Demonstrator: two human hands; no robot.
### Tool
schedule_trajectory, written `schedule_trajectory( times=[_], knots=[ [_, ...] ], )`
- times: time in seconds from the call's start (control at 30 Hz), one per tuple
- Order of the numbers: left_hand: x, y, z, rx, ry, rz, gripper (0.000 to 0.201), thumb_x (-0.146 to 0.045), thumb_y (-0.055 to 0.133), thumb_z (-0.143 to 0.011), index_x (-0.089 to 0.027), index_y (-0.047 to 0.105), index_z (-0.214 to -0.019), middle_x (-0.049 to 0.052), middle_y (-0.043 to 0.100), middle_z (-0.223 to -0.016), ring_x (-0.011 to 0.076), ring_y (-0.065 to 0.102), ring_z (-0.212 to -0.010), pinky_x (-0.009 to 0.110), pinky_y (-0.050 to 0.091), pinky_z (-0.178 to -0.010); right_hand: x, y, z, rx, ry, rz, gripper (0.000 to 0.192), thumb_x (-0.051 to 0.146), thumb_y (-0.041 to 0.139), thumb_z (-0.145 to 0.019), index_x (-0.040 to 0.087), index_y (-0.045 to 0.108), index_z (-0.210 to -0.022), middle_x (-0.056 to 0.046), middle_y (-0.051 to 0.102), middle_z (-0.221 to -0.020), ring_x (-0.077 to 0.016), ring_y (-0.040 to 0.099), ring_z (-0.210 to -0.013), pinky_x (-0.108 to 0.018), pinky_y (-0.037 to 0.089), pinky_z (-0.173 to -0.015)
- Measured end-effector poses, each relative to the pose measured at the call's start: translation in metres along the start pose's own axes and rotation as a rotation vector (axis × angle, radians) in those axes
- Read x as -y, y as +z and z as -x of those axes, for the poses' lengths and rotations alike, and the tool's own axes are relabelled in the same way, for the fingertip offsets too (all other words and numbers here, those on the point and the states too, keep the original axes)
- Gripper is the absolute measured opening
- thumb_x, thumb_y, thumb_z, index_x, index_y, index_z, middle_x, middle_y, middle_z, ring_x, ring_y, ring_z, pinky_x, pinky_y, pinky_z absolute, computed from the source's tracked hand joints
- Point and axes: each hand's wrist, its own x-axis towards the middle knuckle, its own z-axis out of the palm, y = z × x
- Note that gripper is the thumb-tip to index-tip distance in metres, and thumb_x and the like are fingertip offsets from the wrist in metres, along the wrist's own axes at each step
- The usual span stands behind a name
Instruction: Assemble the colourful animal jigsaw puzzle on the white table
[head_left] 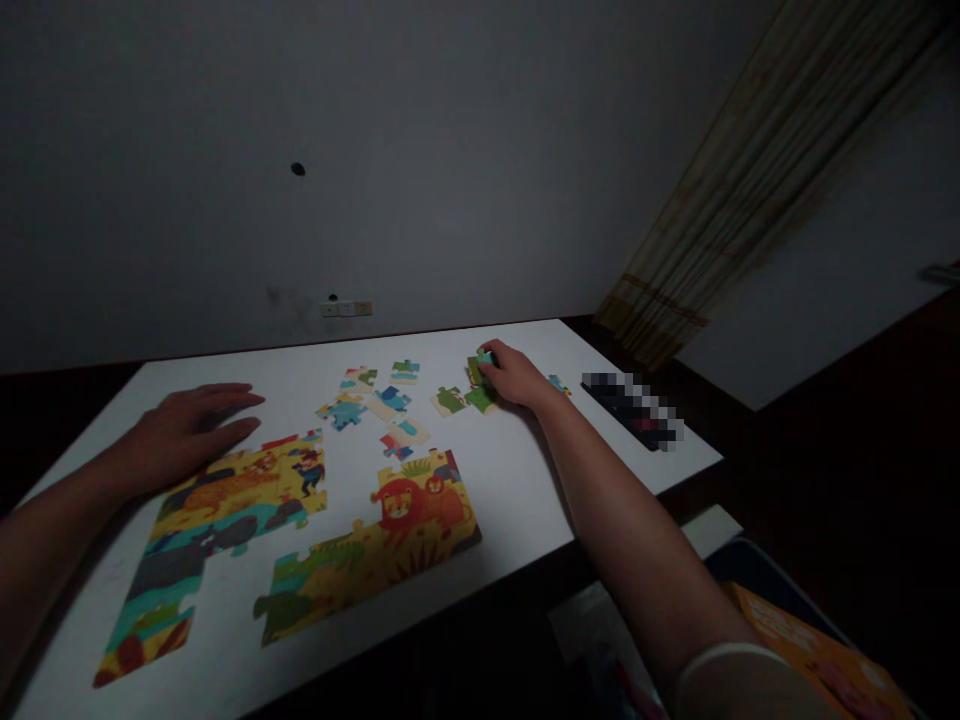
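Note:
My right hand (515,376) is closed on a green jigsaw puzzle piece (475,370) at the far side of the table, with thumb and fingers partly covering it. Two other green puzzle pieces (450,401) lie right beside that hand. My left hand (184,428) is open, fingers stretched out, over the upper left edge of a joined puzzle section (251,487) showing a leopard and a hippo-like grey animal. A second joined section (405,520) with lions lies to its right, apart from it.
Several loose puzzle pieces (388,402) lie mid-table, and another piece (559,383) sits beyond my right forearm. A dark, partly blurred-out object (626,408) rests near the right edge of the white table (517,480). Below it is an orange box (817,650). A wall stands behind.

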Motion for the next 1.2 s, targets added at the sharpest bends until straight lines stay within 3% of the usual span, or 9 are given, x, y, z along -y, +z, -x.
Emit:
schedule_trajectory(
  times=[0.17, 0.3, 0.37, 0.5, 0.73, 1.0, 1.2],
  knots=[
    [0.002, 0.001, 0.0, 0.012, 0.014, 0.049, 0.095, -0.089, 0.06, -0.092, -0.02, 0.09, -0.149, 0.022, 0.076, -0.176, 0.0476, 0.069, -0.167, 0.065, 0.046, -0.149, -0.003, -0.001, 0.002, 0.008, 0.016, -0.002, 0.022, 0.03, 0.072, -0.112, 0.024, 0.079, -0.132, -0.014, 0.09, -0.136, -0.0333, 0.082, -0.124, -0.043, 0.061, -0.111],
    [-0.002, 0.001, 0.001, -0.003, -0.011, 0.064, 0.09, -0.086, 0.06, -0.093, -0.021, 0.09, -0.148, 0.021, 0.075, -0.177, 0.0501, 0.069, -0.166, 0.068, 0.045, -0.148, -0.003, 0.0, 0.0, -0.059, 0.017, -0.077, 0.033, 0.039, 0.083, -0.105, 0.026, 0.077, -0.135, -0.009, 0.088, -0.119, -0.0312, 0.08, -0.108, -0.043, 0.064, -0.103],
    [-0.004, 0.0, 0.002, 0.002, -0.014, 0.073, 0.089, -0.085, 0.061, -0.092, -0.022, 0.089, -0.148, 0.021, 0.075, -0.178, 0.0496, 0.068, -0.167, 0.068, 0.045, -0.149, -0.004, 0.001, -0.002, -0.087, 0.002, -0.136, 0.029, 0.041, 0.083, -0.103, 0.027, 0.077, -0.128, -0.008, 0.086, -0.113, -0.0299, 0.078, -0.102, -0.044, 0.065, -0.1],
    [-0.007, 0.0, 0.004, -0.001, 0.001, 0.089, 0.093, -0.089, 0.064, -0.09, -0.022, 0.088, -0.15, 0.021, 0.077, -0.175, 0.0505, 0.068, -0.167, 0.068, 0.044, -0.149, -0.009, 0.004, -0.004, -0.158, -0.011, -0.239, 0.02, 0.043, 0.08, -0.104, 0.028, 0.074, -0.117, -0.009, 0.085, -0.12, -0.0285, 0.078, -0.101, -0.045, 0.069, -0.097],
    [-0.013, -0.003, 0.008, 0.019, -0.01, 0.072, 0.103, -0.096, 0.057, -0.092, -0.019, 0.088, -0.152, 0.023, 0.073, -0.18, 0.0477, 0.065, -0.169, 0.064, 0.043, -0.149, -0.009, 0.007, -0.004, -0.161, 0.005, -0.32, 0.042, 0.037, 0.098, -0.084, 0.029, 0.076, -0.119, -0.009, 0.085, -0.116, -0.0313, 0.08, -0.105, -0.05, 0.071, -0.099],
    [-0.014, -0.005, 0.009, 0.024, 0.023, 0.091, 0.097, -0.088, 0.061, -0.096, -0.013, 0.088, -0.151, 0.027, 0.073, -0.178, 0.0475, 0.066, -0.168, 0.064, 0.044, -0.149, -0.008, 0.01, -0.005, -0.077, -0.016, -0.482, 0.046, 0.03, 0.089, -0.077, 0.028, 0.076, -0.122, -0.008, 0.085, -0.114, -0.0314, 0.083, -0.105, -0.049, 0.07, -0.099],
    [-0.012, -0.003, 0.009, 0.016, 0.017, 0.057, 0.095, -0.089, 0.058, -0.097, -0.017, 0.088, -0.152, 0.025, 0.073, -0.179, 0.0485, 0.065, -0.169, 0.067, 0.043, -0.149, -0.006, 0.006, -0.004, -0.112, -0.022, -0.39, 0.042, 0.03, 0.086, -0.078, 0.025, 0.081, -0.12, -0.008, 0.088, -0.116, -0.0296, 0.079, -0.101, -0.047, 0.068, -0.098]
  ],
)
